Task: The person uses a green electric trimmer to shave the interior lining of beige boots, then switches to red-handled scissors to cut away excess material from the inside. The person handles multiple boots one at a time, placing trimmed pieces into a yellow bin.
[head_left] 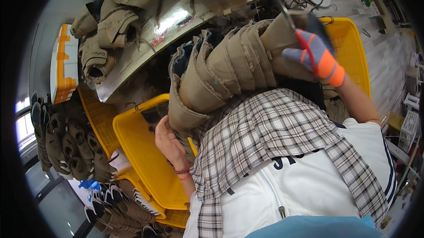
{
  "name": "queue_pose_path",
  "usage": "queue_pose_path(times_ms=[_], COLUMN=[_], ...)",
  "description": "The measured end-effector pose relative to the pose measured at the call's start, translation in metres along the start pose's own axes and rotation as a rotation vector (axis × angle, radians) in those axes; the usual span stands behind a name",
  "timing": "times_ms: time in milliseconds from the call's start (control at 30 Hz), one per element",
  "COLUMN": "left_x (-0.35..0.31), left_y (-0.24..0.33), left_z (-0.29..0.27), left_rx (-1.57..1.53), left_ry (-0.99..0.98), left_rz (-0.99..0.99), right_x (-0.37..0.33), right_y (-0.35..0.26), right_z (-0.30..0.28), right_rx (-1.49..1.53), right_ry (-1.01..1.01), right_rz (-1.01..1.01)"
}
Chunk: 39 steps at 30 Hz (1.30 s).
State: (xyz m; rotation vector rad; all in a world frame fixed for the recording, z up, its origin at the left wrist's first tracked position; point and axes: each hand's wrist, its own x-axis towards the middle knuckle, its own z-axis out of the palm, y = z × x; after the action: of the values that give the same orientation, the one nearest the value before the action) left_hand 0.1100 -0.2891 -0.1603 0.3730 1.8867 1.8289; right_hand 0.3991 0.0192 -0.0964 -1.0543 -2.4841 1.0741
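A long row of nested tan fabric shoe uppers (234,63) with frayed edges lies across my lap, over a checked apron (260,127). My left hand (171,143) is bare and curls against the left end of the row, its fingertips partly hidden by the lowest upper. At the other end, my right hand (320,57) wears a purple and orange glove, slightly blurred. It is closed round red-handled scissors (304,48), whose long metal blade points up and left past the last upper. A dark part beside that upper is smeared by motion.
On the worktable (132,68) ahead lie several tan shoe uppers (117,28). Yellow crates stand at my left (145,158) and right (353,43). More finished-looking shoes (73,145) hang or stack at the far left. A white box (65,63) with orange tape stands beside the table.
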Motion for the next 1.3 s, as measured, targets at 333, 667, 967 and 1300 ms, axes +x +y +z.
queue_pose_path(times_ms=[333, 667, 967, 1300], left_x=[-0.012, 0.049, 0.067, 0.052], left_y=[-0.031, 0.06, 0.019, -0.054], left_z=[0.017, 0.024, 0.025, -0.002], left_rx=[-0.196, 0.333, -0.339, -0.554], left_ry=[0.21, -0.611, -0.59, -0.418], left_rz=[-0.057, -0.05, -0.468, -0.471], right_x=[0.019, 0.015, 0.017, 0.043], right_y=[0.023, 0.003, -0.019, 0.032], right_z=[0.063, 0.047, 0.055, 0.105], right_rx=[1.056, 0.631, 1.089, 1.182], right_ry=[-0.215, -0.401, -0.425, -0.452], right_rz=[0.154, -0.142, 0.09, -0.115])
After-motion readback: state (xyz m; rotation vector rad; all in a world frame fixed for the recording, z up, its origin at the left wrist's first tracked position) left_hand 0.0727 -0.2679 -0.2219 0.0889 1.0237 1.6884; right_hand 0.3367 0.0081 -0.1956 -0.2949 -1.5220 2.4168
